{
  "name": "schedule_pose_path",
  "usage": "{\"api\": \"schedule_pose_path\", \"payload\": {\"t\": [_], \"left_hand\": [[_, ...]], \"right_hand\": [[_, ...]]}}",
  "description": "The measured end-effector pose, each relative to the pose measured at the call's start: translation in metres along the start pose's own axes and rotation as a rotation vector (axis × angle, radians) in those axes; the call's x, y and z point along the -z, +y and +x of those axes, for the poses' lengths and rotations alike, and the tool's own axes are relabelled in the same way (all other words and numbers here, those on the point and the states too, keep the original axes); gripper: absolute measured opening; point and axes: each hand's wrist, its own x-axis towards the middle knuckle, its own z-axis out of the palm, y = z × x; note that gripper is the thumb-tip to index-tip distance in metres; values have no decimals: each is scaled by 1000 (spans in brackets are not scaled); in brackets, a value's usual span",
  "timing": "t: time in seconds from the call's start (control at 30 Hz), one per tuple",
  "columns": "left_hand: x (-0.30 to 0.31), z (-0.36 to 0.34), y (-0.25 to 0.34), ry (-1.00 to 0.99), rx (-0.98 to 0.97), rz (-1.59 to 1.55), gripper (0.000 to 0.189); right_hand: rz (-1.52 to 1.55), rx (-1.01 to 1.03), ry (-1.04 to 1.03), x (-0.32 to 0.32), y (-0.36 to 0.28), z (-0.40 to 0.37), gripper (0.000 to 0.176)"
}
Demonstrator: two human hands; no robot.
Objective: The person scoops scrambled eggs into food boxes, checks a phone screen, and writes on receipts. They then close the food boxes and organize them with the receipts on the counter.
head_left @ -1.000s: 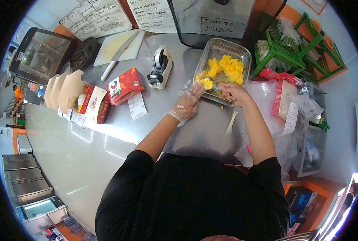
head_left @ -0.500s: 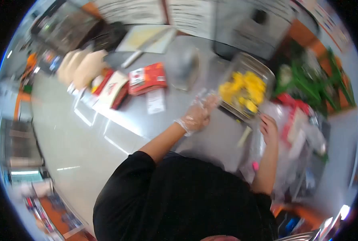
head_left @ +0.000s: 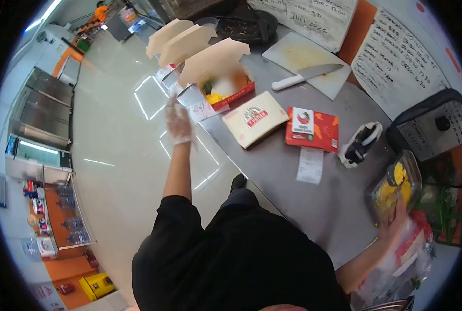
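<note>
The left hand [head_left: 179,122], covered by a clear plastic glove, is held out over the floor just off the counter edge, its fingers extended and nothing seen grasped. The bare right hand [head_left: 394,222] is seen at the near end of a shiny rectangular tray [head_left: 417,173]; a metal spoon [head_left: 391,177] appears grasped there by its handle, bowl up, presumably to keep its load from slipping. Just beyond and right of the left hand, a red cardboard box [head_left: 236,96] is placed with its tan lid raised, probably for access to the contents. Between the hands, a closed cream box [head_left: 256,119] and an orange-red printed box [head_left: 312,128] are set side by side; a white paper receipt [head_left: 309,167] is tucked against the latter, perhaps as its order label. The yellow food [head_left: 406,192] lies in the tray directly ahead of the right hand: bright, soft-looking, in uneven lumps, with one portion on the spoon. Similar yellow food is seen in the opened box.
</note>
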Motion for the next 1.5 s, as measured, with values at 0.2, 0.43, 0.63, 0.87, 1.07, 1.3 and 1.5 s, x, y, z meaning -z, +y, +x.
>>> {"api": "schedule_pose_path", "payload": {"t": [0.2, 0.43, 0.63, 0.87, 1.07, 1.3, 1.5], "left_hand": [[-38, 119, -90, -306, 321, -505, 48], [-66, 171, -90, -898, 413, -914, 44], [-89, 135, -88, -1153, -511, 25, 35], [-26, 236, -199, -501, -299, -292, 31], [-60, 349, -341, -519, -281, -187, 15], [-81, 382, -336, -1119, -746, 134, 32], [-84, 370, -344, -1037, -592, 274, 45]], "right_hand": [[223, 15, -311, -174, 17, -23, 36], [213, 1, -653, -326, 17, -38, 37], [267, -42, -650, -424, 60, -48, 34], [184, 4, -686, -572, 93, -80, 38], [219, 49, -549, -712, 121, -122, 39], [-77, -48, -497, -820, 154, -149, 34], [64, -349, -605, -858, 168, -154, 36]]}}
